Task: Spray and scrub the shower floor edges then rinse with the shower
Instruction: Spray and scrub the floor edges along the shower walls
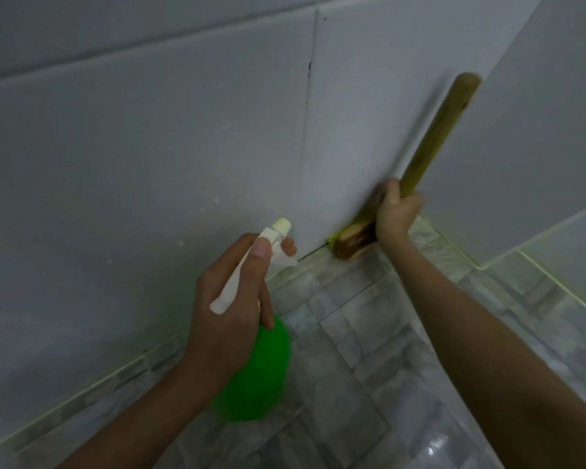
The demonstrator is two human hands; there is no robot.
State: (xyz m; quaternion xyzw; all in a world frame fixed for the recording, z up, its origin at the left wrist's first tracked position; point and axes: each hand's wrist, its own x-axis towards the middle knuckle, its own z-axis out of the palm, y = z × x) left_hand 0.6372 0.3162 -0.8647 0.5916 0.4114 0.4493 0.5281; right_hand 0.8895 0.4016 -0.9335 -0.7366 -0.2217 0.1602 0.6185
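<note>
— How many hands?
— Two: a left hand (224,316) and a right hand (396,211).
— Tools?
— Two. One green bottle (261,377) with one white sprayer (274,230), and one brush (354,240) with one wooden handle (433,137).
— Walls?
— Two: a back wall (149,147) and a side wall (538,130), over one floor (369,350).

Pale grey wall tiles (149,147), dark vertical seam (306,130) — grey marbled floor tiles (369,350), dim light

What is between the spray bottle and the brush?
Nothing but bare wall and the dark floor edge, in the head view. The bottle and brush do not touch.
</note>
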